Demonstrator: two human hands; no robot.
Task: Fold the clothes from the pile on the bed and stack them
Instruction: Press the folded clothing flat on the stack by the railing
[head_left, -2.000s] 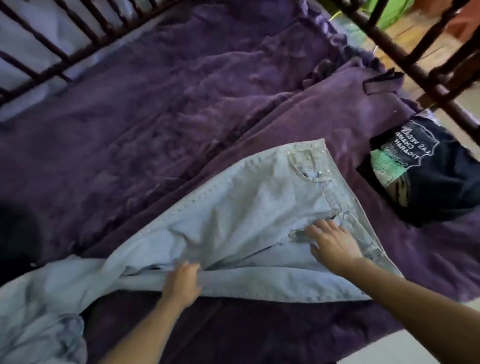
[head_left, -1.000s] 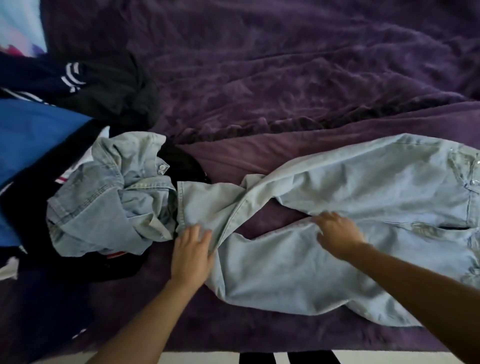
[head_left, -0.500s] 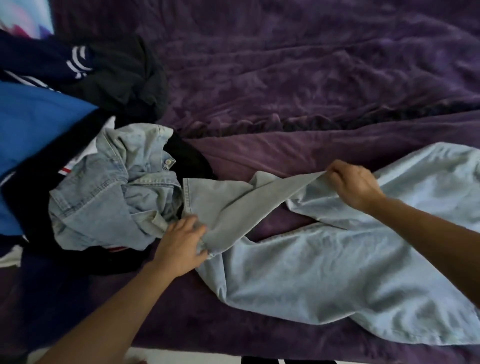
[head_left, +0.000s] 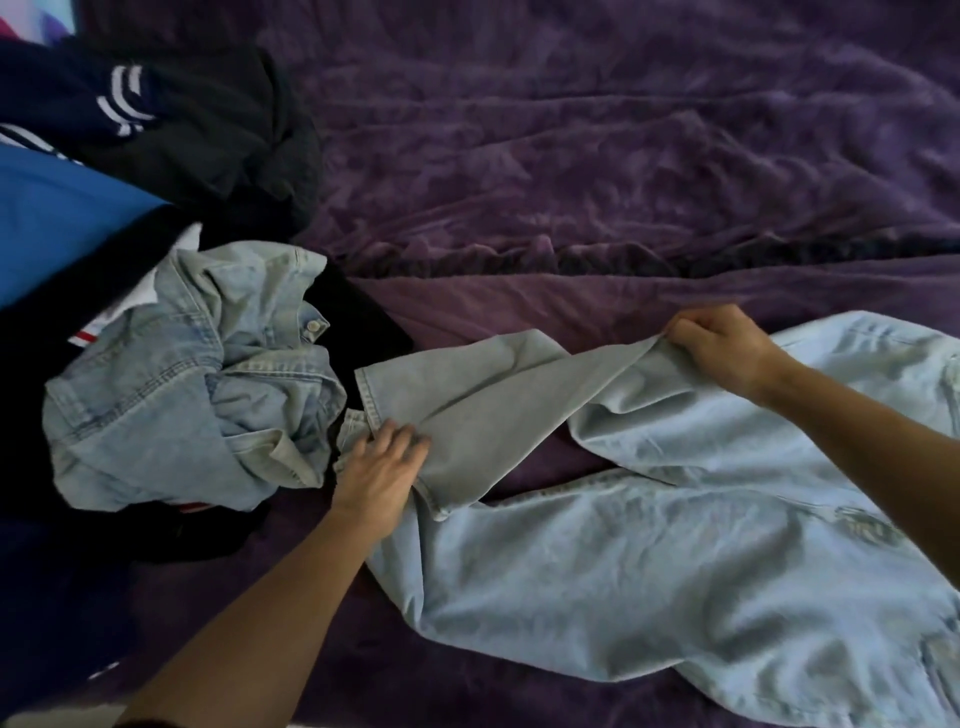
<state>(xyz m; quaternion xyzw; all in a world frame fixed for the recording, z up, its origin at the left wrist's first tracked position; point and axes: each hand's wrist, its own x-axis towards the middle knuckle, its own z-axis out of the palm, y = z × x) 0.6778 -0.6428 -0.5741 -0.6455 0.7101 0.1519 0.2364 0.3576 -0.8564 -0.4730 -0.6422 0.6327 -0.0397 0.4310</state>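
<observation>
On the twisted leg (head_left: 483, 415), right hand (head_left: 722, 348): grip pinched on the fold's edge; we should draw it taut, untwisting.
Left hand (head_left: 382, 467): flat fingers pin the hem (head_left: 371, 400); we anchor there while pulling.
Jeans (head_left: 649, 571): spread on the bed (head_left: 571, 156), hem just beside the pile (head_left: 156, 395).

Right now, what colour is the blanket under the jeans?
Dark purple blanket, clearest in the head view.

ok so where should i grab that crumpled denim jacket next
Probably the buttoned band of the denim jacket, reached from above on its right side. It lies bare on top, next to the jeans that the right hand pinches, while the rest is bunched among dark clothes.
</observation>
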